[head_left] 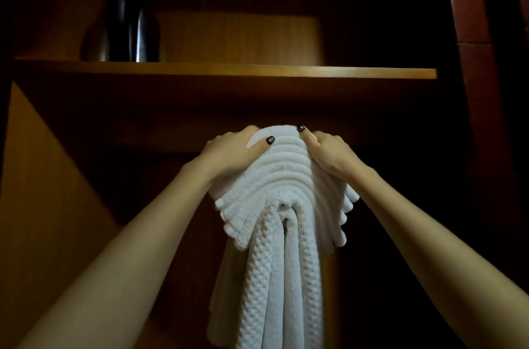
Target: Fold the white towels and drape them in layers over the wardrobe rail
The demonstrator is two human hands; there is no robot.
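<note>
In the head view, my left hand (229, 152) and my right hand (329, 155) clamp the crown of the white towels (283, 177) from both sides. The left is at nine o'clock of the bundle and the right at three o'clock.

My left fingers curl over the top of the cloth and out of sight behind it. The left thumb (262, 145), with its dark nail, presses flat on the front layer. My right fingers are bunched and dug into the right flank of the stack, and one dark-nailed fingertip (304, 134) sits on the top at about one o'clock.

Between my hands the folded layers arch in nested ridges, one over another. Their edges fan out below my wrists at seven and five o'clock. From the middle, waffle-textured lengths (274, 277) hang straight down to six o'clock and past the bottom edge.

The rail is hidden under the cloth. At twelve o'clock, well above my hands, runs a wooden shelf (229, 69). A dark glossy vessel (134, 28) stands on it at eleven o'clock. A wooden side panel (43, 177) slants at nine o'clock.
</note>
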